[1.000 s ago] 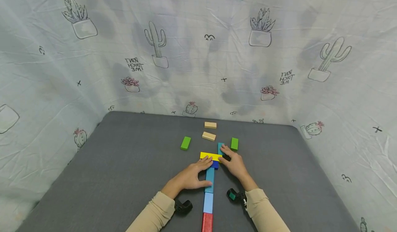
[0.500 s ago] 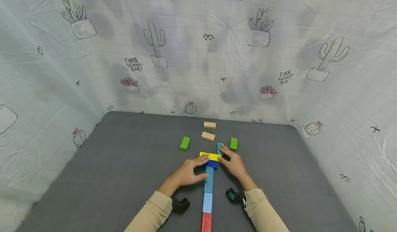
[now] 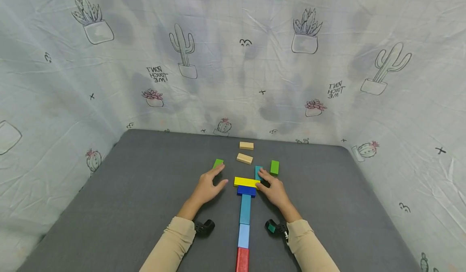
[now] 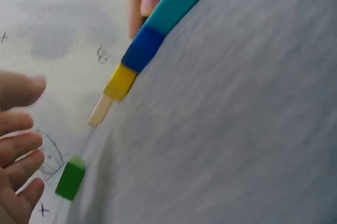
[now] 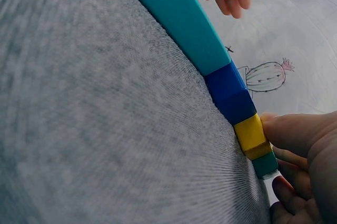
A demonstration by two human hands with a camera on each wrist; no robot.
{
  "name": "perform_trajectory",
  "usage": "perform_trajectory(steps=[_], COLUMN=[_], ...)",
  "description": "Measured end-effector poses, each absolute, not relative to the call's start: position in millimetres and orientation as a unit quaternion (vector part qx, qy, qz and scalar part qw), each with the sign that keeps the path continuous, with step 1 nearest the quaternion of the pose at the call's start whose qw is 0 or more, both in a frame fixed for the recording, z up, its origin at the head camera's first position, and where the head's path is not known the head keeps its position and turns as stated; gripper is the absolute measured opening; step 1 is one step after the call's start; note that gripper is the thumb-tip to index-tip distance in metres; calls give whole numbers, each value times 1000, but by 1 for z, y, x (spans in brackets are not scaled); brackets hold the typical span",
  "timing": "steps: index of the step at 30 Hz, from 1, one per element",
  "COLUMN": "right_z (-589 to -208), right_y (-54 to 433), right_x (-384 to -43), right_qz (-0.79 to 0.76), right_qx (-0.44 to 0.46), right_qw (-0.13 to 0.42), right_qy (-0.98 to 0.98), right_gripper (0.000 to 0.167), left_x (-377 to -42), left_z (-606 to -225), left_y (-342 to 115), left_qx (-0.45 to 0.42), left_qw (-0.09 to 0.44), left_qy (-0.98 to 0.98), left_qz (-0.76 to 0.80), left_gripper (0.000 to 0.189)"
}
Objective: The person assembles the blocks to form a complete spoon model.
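Observation:
My left hand (image 3: 206, 188) hangs with fingers spread, its fingertips overlapping the left green block (image 3: 218, 162) in the head view; the left wrist view shows nothing in its grasp. To the right, my right hand (image 3: 275, 191) holds a small teal block (image 3: 258, 171), its index finger at the block's far part. That hand's thumb lies against the right end of a crosswise yellow block (image 3: 244, 181), also seen in the right wrist view. A dark blue block (image 3: 246, 191) lies crosswise just in front of the yellow one, followed by a long teal block (image 3: 245, 209).
Light blue (image 3: 244, 235) and red (image 3: 242, 260) blocks continue the line toward me. Beyond the yellow block lie two plain wooden blocks (image 3: 244, 159). Another green block (image 3: 274, 167) lies right of the small teal one. A cactus-print cloth (image 3: 233, 62) surrounds the grey table (image 3: 164, 163).
My left hand has let go of the yellow and dark blue blocks and moved left and away from me to the left green block. My right hand stays where it was.

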State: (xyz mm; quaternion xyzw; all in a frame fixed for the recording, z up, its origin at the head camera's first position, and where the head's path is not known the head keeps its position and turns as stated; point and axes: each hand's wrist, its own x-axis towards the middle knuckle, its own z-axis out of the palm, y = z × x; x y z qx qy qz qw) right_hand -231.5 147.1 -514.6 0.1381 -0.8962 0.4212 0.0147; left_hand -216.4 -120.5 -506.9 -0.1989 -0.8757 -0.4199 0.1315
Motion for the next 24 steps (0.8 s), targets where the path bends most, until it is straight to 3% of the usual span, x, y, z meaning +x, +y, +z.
perform_trajectory(steps=[5,24], right_z=[-516,-511], right_y=[147,147], right_x=[-232,-232], right_qz=[422,417], right_qx=[137,144], right_qw=[7,2], right_qy=[-896,-897], right_gripper=[53,54], left_x=[-229,-272], left_z=[-507,-508], left_y=[-132,-144], left_qx=[-159,-154], left_qw=[122,31], left_qy=[-887,-906], left_qz=[-417,-392], left_gripper=[57,65])
